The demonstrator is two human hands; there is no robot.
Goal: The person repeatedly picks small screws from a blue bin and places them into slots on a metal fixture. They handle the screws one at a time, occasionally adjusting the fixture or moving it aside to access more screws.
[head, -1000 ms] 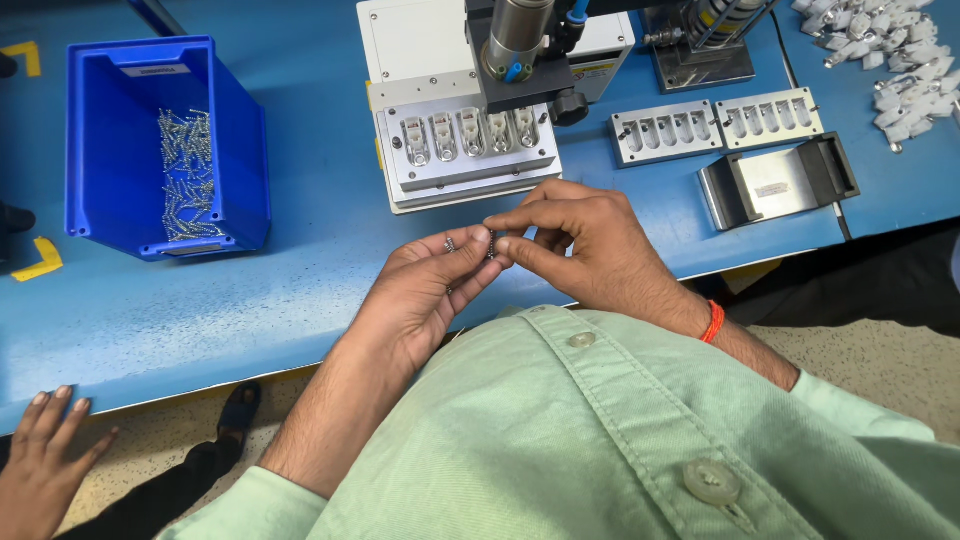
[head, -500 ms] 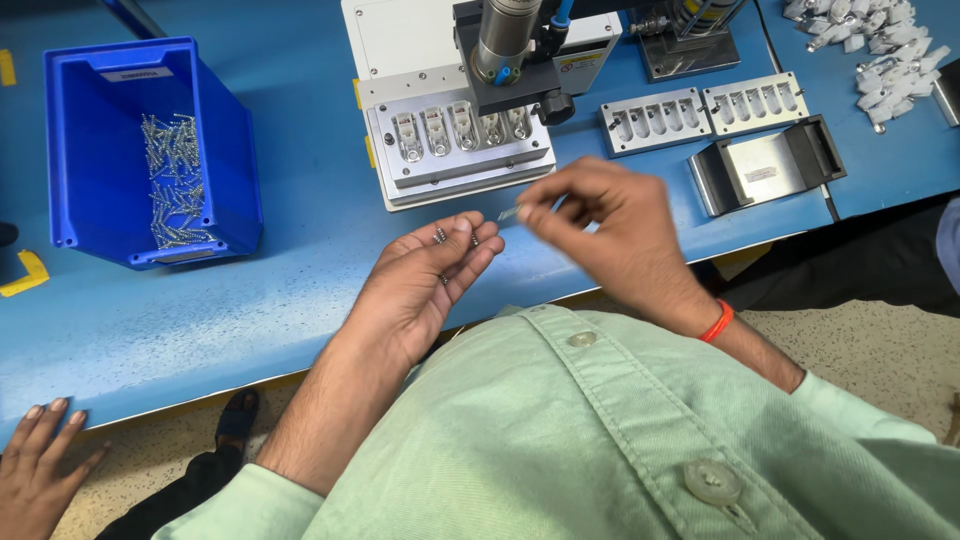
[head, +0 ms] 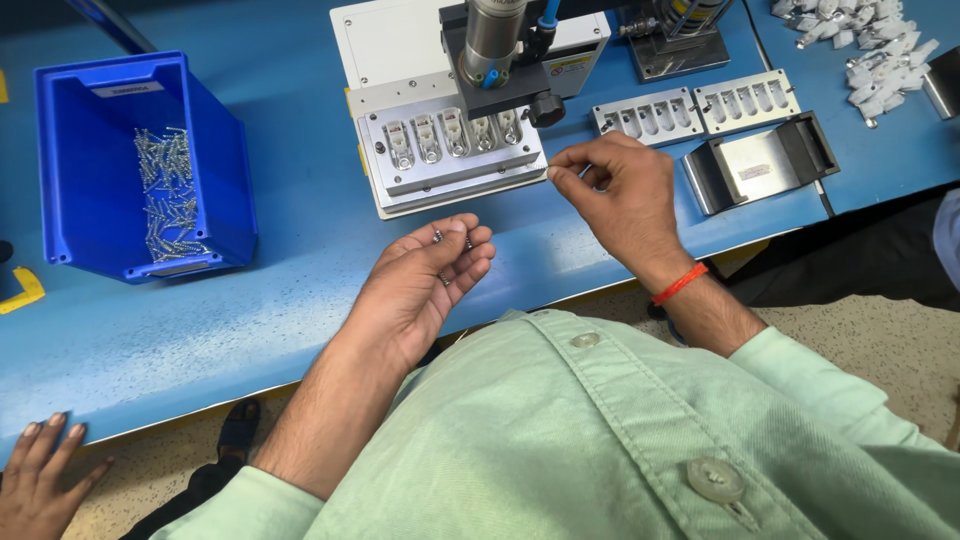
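My left hand (head: pixel 418 285) rests palm-up on the blue table, cupping a few small metal screws (head: pixel 446 252) on its fingers. My right hand (head: pixel 618 196) pinches one small screw between thumb and forefinger, just right of the metal fixture plate (head: pixel 450 150). That plate has a row of slots with small parts in them and sits under a press head (head: pixel 492 45).
A blue bin (head: pixel 140 165) with several screws stands at the left. Two spare slotted metal plates (head: pixel 695 108), a metal bracket tray (head: pixel 760 165) and a pile of white parts (head: pixel 865 45) lie at the right. Another person's hand (head: pixel 40 480) shows at the bottom left.
My right hand has moved up and right, away from my left hand, carrying a screw toward the fixture plate. My left hand has opened palm-up with screws in it.
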